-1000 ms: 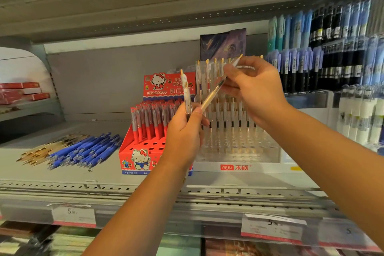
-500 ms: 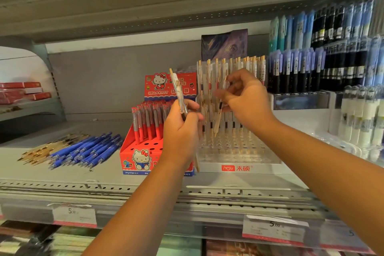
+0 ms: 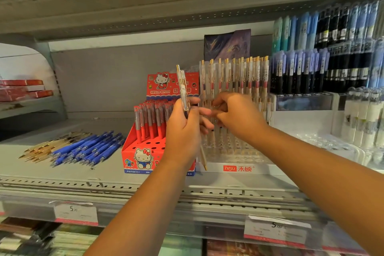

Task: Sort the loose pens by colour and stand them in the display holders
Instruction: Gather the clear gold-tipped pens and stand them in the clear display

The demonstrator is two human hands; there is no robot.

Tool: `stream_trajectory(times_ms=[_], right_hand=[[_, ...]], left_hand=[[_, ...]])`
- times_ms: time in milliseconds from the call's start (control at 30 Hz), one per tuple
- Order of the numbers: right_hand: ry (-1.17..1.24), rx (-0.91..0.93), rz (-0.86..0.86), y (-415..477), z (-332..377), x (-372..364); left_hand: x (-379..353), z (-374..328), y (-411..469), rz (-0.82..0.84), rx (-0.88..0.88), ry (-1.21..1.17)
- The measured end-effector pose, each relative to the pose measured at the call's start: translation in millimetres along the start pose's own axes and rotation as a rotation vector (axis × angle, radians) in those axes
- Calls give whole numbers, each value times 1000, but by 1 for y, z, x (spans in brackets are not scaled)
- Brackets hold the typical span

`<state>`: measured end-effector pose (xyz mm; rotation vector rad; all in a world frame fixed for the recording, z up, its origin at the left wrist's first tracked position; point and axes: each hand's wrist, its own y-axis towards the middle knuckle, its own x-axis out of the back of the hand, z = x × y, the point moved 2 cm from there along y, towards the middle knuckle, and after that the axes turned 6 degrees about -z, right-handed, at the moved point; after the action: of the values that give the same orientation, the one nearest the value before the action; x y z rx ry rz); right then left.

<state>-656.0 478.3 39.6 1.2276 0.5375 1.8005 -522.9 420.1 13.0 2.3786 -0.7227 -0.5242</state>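
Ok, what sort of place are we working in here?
Most likely a stationery aisle in a shop: price tags on the shelf edge, a Hello Kitty pen box, and racks of packaged pens on the right.

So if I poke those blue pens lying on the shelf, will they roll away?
Probably only a little: the blue pens look round and lie loose on the flat shelf. Packed side by side, they'd likely block each other. They look stiff and light.
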Motion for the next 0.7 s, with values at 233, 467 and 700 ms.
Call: stream_trajectory(times_ms=[233, 467, 700], right_hand=[[-66, -18, 23, -3, 1, 7], [-134, -13, 63, -8, 9, 21], [206, -36, 58, -8, 25, 43]], left_hand=[[-2, 0, -2, 59, 16, -6], [-2, -2, -5, 119, 45, 31], [0, -3, -4, 107, 8, 61]])
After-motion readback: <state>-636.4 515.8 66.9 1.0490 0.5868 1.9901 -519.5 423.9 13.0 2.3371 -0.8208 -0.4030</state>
